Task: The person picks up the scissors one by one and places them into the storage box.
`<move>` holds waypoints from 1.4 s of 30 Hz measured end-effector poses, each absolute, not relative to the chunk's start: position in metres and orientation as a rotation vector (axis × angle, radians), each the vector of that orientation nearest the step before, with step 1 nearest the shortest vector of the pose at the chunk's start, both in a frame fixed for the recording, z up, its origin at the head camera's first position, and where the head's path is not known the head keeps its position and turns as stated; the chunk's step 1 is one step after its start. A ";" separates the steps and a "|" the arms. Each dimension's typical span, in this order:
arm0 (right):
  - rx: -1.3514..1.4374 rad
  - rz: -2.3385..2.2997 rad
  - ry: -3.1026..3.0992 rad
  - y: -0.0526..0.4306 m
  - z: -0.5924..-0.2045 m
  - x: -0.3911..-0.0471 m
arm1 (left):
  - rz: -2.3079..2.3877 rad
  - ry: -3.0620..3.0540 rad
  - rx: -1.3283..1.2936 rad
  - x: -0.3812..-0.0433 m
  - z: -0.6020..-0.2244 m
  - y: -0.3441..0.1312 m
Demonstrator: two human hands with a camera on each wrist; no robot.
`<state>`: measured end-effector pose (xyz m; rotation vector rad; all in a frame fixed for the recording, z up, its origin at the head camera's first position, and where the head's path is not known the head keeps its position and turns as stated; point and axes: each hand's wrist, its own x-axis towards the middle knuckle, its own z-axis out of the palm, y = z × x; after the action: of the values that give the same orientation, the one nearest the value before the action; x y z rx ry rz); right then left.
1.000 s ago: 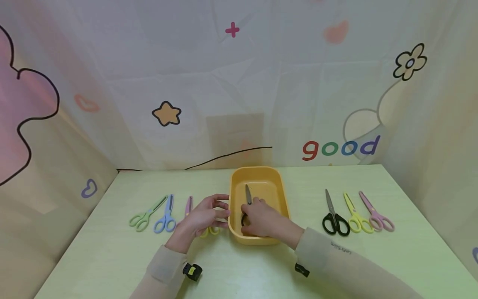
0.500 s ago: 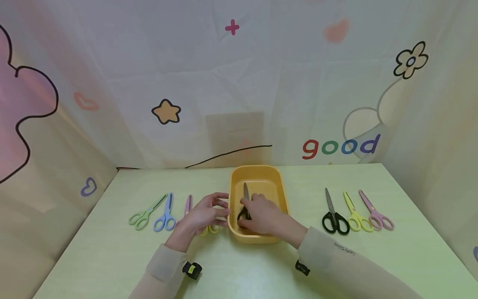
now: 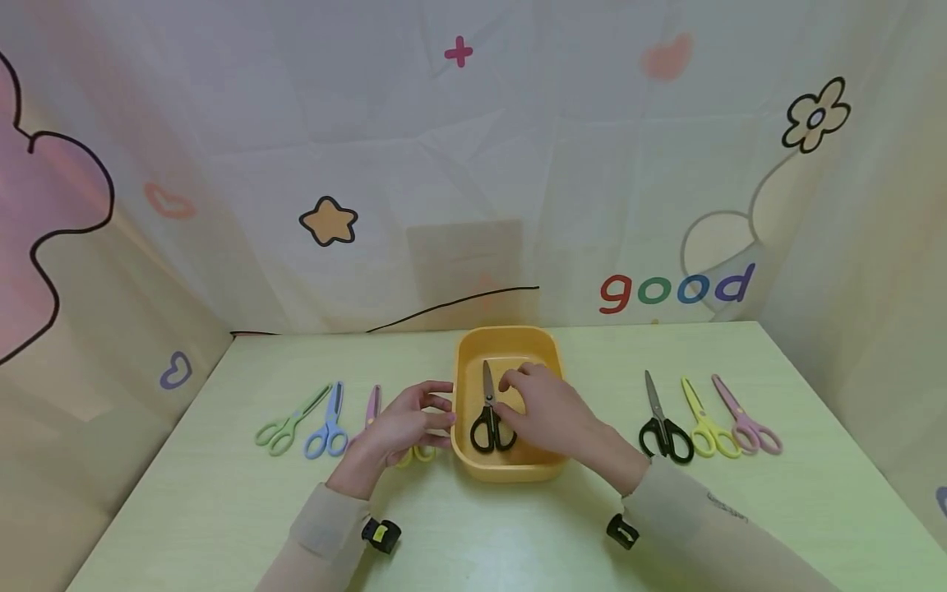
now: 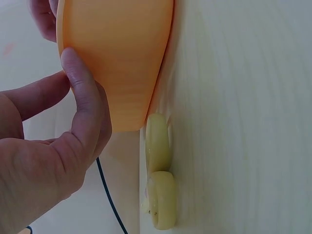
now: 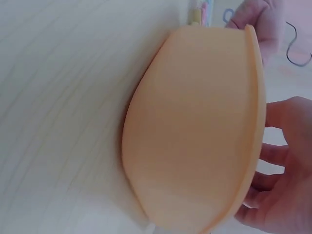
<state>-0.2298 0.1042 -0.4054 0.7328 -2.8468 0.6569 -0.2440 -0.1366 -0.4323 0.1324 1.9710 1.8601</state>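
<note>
A yellow-orange plastic tray [image 3: 510, 474] stands in the middle of the table in the head view. Black-handled scissors [image 3: 489, 401] lie in its left half, blades pointing to the back. My left hand [image 3: 399, 426] touches the tray's left side with its fingertips; the left wrist view shows them at the outer wall [image 4: 119, 58]. Above the tray's right half is my right hand [image 3: 551, 409], fingers loosely bent, apart from the scissors and holding nothing. Under my left hand, yellow scissors [image 3: 425, 454] and pink scissors [image 3: 373, 401] are partly hidden.
Left of the tray lie green scissors [image 3: 292, 421] and blue scissors [image 3: 331, 423]. On the right lie a second black-handled pair of scissors [image 3: 661, 418], yellow scissors [image 3: 706, 427] and pink scissors [image 3: 743, 419]. A printed cloth [image 3: 473, 164] hangs behind the table.
My right hand has let go of the black scissors, which moved slightly left and now lie in the tray. It has lifted and shifted right. My left hand has stayed in place.
</note>
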 end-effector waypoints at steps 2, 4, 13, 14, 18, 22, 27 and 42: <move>0.711 0.710 -2.781 0.110 -0.404 -0.229 | 1.861 1.971 0.132 -0.244 -0.432 -0.137; 0.683 0.757 -2.722 0.116 -0.404 -0.228 | 1.860 1.965 0.141 -0.244 -0.433 -0.137; 0.533 0.802 -2.601 0.151 -0.408 -0.225 | 1.861 1.961 0.150 -0.243 -0.433 -0.138; 0.521 0.798 -2.595 0.156 -0.409 -0.225 | 1.862 1.961 0.149 -0.243 -0.432 -0.138; 0.474 0.760 -2.599 0.175 -0.412 -0.225 | 1.859 1.957 0.153 -0.243 -0.433 -0.138; 0.409 0.702 -2.674 0.192 -0.416 -0.223 | 1.856 1.953 0.157 -0.243 -0.434 -0.138; 0.351 0.642 -2.807 0.209 -0.419 -0.219 | 1.858 1.956 0.154 -0.243 -0.433 -0.138; 0.252 0.500 -3.126 0.239 -0.421 -0.213 | 1.863 1.953 0.157 -0.243 -0.431 -0.138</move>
<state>-0.2129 0.2395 -0.4212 0.2516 -3.1258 0.5001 -0.2428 -0.1378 -0.4314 0.1573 1.9534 1.8629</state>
